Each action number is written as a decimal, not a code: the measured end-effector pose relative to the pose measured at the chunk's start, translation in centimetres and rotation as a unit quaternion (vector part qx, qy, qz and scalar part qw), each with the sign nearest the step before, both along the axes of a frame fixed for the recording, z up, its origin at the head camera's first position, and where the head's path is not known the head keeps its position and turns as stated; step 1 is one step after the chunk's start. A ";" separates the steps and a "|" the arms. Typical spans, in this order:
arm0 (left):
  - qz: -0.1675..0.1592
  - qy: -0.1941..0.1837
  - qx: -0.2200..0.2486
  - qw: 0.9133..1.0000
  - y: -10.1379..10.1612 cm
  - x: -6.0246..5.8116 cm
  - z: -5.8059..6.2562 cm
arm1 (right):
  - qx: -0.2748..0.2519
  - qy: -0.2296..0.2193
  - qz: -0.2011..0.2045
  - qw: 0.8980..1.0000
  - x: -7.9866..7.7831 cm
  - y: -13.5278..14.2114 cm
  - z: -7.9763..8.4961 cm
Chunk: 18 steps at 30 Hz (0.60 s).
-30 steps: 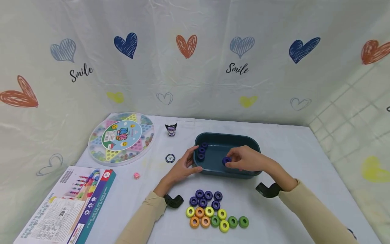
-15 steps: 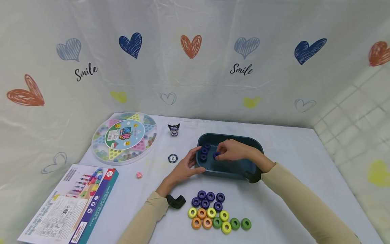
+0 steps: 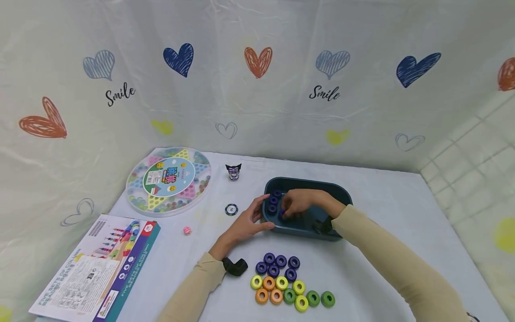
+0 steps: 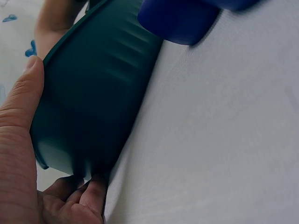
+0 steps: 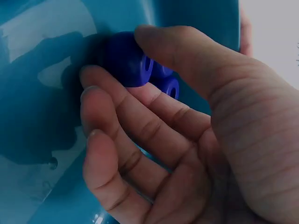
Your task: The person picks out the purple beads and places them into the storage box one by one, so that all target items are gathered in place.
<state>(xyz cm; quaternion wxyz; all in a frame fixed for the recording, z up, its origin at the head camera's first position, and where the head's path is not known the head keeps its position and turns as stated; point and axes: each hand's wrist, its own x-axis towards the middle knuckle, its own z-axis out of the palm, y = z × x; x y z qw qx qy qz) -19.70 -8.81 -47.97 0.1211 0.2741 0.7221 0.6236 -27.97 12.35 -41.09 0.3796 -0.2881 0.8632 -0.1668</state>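
Note:
A dark teal tray [image 3: 297, 231] stands on the white cloth, gripped at its left end by my left hand [image 3: 248, 224]. The left wrist view has the thumb [image 4: 23, 98] along one wall and curled fingers at another. Inside the tray my right hand [image 3: 302, 202] pinches a purple-blue bead [image 5: 124, 58] between thumb and fingertips, near the tray's left end. Three similar beads [image 3: 273, 201] line the left wall beside it. In front of the tray lie more loose ring-shaped beads: several purple [image 3: 273, 271], yellow [image 3: 301, 303], orange [image 3: 262, 296] and green [image 3: 327, 299].
To the left are a round Chinese checkers set [image 3: 169, 179] and a printed toy box [image 3: 94, 268]. A poker chip [image 3: 231, 209], a small pink piece [image 3: 187, 230] and a little black-and-purple figure [image 3: 233, 171] lie between these and the tray. A heart-patterned sheet [image 3: 257, 103] hangs behind.
My right hand has moved left inside the tray, carrying the purple-blue bead up to the three beads there. My left hand keeps its grip. The head view has shifted slightly.

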 end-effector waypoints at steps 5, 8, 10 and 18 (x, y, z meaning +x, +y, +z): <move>0.001 0.002 -0.002 1.000 0.1 0.0 0.1 | -0.003 -0.035 -0.021 0.999 0.1 -0.3 0.0; 0.006 0.002 -0.004 1.000 0.1 0.0 0.2 | -0.014 -0.056 -0.033 0.998 0.1 -0.4 0.0; 0.009 0.000 -0.007 1.000 0.1 0.1 0.2 | -0.020 -0.064 -0.031 0.997 0.1 -0.4 0.0; 0.009 -0.004 -0.005 1.000 0.2 0.1 0.2 | -0.038 -0.088 -0.031 0.995 0.2 -0.9 0.0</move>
